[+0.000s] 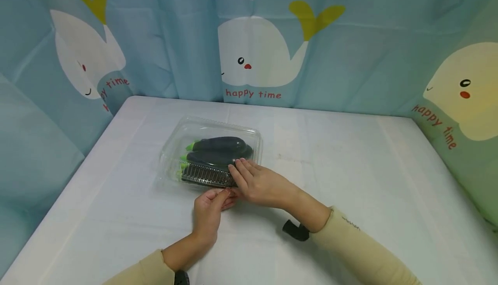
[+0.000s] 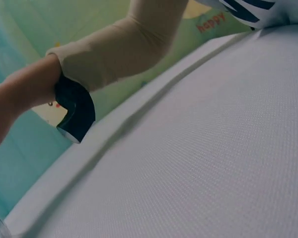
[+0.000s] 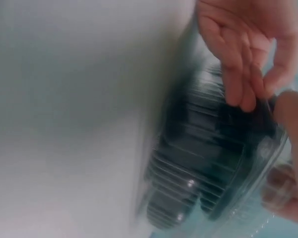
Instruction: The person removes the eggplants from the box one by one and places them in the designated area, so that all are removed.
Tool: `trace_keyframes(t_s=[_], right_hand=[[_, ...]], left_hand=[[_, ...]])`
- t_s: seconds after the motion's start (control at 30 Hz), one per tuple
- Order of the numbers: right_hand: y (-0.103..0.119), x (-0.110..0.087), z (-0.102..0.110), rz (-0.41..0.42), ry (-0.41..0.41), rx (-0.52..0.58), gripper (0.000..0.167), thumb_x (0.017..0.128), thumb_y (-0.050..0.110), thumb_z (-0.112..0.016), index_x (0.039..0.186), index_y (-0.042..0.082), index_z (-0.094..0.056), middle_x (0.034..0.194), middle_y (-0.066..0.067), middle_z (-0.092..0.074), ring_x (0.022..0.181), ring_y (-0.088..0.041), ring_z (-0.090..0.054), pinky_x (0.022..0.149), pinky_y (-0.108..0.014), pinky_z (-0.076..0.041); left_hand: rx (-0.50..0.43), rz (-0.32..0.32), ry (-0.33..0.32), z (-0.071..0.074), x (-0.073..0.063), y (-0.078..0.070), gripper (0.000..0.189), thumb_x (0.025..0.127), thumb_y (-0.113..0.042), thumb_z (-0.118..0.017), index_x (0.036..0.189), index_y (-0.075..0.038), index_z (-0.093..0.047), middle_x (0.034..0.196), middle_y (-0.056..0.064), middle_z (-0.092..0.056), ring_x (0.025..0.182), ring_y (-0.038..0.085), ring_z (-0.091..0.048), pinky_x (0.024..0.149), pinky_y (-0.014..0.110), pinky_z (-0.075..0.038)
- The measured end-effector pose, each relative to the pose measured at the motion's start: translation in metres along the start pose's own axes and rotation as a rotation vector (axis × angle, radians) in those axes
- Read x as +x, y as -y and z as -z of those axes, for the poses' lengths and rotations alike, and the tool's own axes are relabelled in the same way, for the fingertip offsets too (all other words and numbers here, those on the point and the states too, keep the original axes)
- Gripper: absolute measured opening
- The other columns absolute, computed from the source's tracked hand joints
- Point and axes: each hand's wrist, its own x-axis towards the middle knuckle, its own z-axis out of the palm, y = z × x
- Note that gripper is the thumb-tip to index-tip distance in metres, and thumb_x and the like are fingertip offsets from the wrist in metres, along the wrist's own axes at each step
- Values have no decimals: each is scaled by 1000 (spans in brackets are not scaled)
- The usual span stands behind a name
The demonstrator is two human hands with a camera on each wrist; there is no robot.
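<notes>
A clear plastic clamshell box lies on the white table, with several dark eggplants with green stem ends inside. At the box's near edge my left hand pinches the rim between thumb and fingers. My right hand holds the near right corner, its fingers over the top and its thumb low beside the left fingertips. In the right wrist view, the left hand grips the ribbed edge, and some right fingers show through the clear plastic. The left wrist view catches only a bit of the box at its lower left corner.
The white-covered table extends to both sides of the box. A blue curtain printed with whales hangs behind it. Below the right forearm a black curved wrist mount sticks out from the beige sleeve.
</notes>
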Motion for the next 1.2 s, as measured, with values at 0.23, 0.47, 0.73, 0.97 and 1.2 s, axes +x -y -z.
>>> trace_keyframes(t_s=[0.23,0.47,0.73,0.97,1.2], right_hand=[[-2,3,7,-12,35,-35,40,100,18,-31,112,-14,-52,105,-25,-61,99,-33,-60,86,-35,-47],[-30,25,33,-169,-9,23,59,78,21,-70,118,-15,-45,105,-21,-58,94,-28,-60,84,-30,-48],[-40,31,34,-137,18,111,54,78,22,-72,116,-11,-51,103,-17,-60,91,-23,-61,81,-26,-49],[-42,30,36,-235,7,262,50,79,19,-72,117,-8,-54,105,-15,-62,93,-24,-61,81,-30,-49],[-40,28,36,-236,-1,290,49,79,20,-72,116,-7,-55,104,-14,-62,92,-23,-62,81,-30,-49]], left_hand=[[-5,-10,-10,-2,-1,0,16,84,3,-55,84,19,-58,80,19,-67,70,17,-66,65,30,-54],[31,-12,-9,3,4,-3,20,86,-3,-57,86,17,-60,83,21,-67,77,27,-67,71,33,-53],[39,33,-6,6,6,-2,21,87,-7,-58,88,13,-61,85,17,-68,81,25,-67,73,32,-53],[22,25,40,5,3,-3,27,87,-11,-61,92,16,-60,87,19,-67,82,27,-66,74,32,-52],[27,77,67,21,4,-12,30,89,-14,-60,96,16,-59,87,19,-67,82,25,-66,74,32,-53]])
